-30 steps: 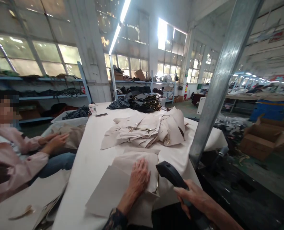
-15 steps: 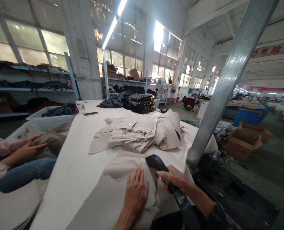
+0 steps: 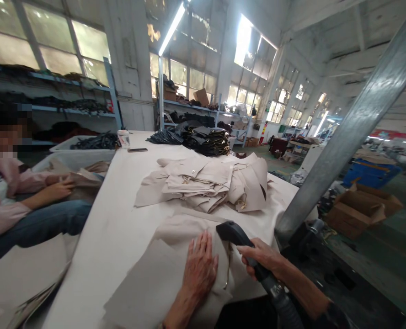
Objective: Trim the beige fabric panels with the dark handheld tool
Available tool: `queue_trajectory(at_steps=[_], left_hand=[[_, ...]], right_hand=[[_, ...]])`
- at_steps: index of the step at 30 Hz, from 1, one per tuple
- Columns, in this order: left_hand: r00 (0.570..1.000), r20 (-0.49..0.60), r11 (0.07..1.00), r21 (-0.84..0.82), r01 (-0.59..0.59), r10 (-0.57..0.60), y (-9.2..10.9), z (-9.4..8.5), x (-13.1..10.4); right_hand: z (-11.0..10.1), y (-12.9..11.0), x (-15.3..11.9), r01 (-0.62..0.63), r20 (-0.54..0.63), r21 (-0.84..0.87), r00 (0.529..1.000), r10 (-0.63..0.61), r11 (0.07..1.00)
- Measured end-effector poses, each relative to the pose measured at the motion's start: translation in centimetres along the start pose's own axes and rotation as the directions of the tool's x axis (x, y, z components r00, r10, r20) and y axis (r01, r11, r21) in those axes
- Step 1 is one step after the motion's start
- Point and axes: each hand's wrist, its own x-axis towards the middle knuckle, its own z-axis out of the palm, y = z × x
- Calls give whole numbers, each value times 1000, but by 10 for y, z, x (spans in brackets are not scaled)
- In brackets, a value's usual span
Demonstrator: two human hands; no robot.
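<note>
Landmark for places: the pile (image 3: 210, 183), beige pieces heaped on the white table (image 3: 98, 219).

Nearest, on the near side of the pile: left hand (image 3: 200, 269) palm down, fingers extended toward the pile, lying flat on a beige sheet (image 3: 148, 278); hand open, nothing gripped. A second beige edge shows just above this sheet; cannot tell how many layers overlap. A gold strip (image 3: 228, 269) runs along the right side of the work, between the hands.

Right hand (image 3: 258, 258), near side and right of the pile: closed around a black tool (image 3: 235, 232), grip firm-looking, thumb along the handle. Ribbed hose (image 3: 285, 304) leads down from the handle. Tool head points at the sheet, close to the left fingertips; contact with the sheet cannot be told.

Right of the pile: metal post (image 3: 347, 128), tilted in view.

Left of the pile, off the table: a co-worker (image 3: 4, 201), both hands on brownish cloth.

Beyond the pile: black stack (image 3: 206, 139) on the same table. To its left, also beyond the pile: phone (image 3: 137, 150), lying flat, and cup (image 3: 123, 139), upright.

Farther, right of the pile: open carton (image 3: 354, 212) on the floor, blue bin (image 3: 371, 172) behind it. Farthest, past the pile: loaded shelf (image 3: 185, 105) under windows.
</note>
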Motion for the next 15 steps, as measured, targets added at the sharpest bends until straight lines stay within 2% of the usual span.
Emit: queue_trajectory(at_steps=[5,7,9,11,14,15], left_hand=[[998,57,999,41,23,-26,1,-2,2],[998,65,998,68,10,-15,-1,1,3],[999,43,994,106,-17,12,-5,6,1],[997,-4,988,137,-75,76,-12,12,-2],[984,-82,987,48,-156,159,-25,23,0],[983,-98,988,-17,-157,154,-27,24,3]], right_hand=[[-4,-2,50,47,60,5,997,-47,999],[-8,-6,59,82,64,26,994,-84,996],[-14,-7,52,105,46,47,993,-108,993],[-20,-4,33,107,-2,67,994,-107,992],[-27,9,-2,77,-121,94,991,-65,993],[-30,15,-14,30,-73,94,997,-24,995]])
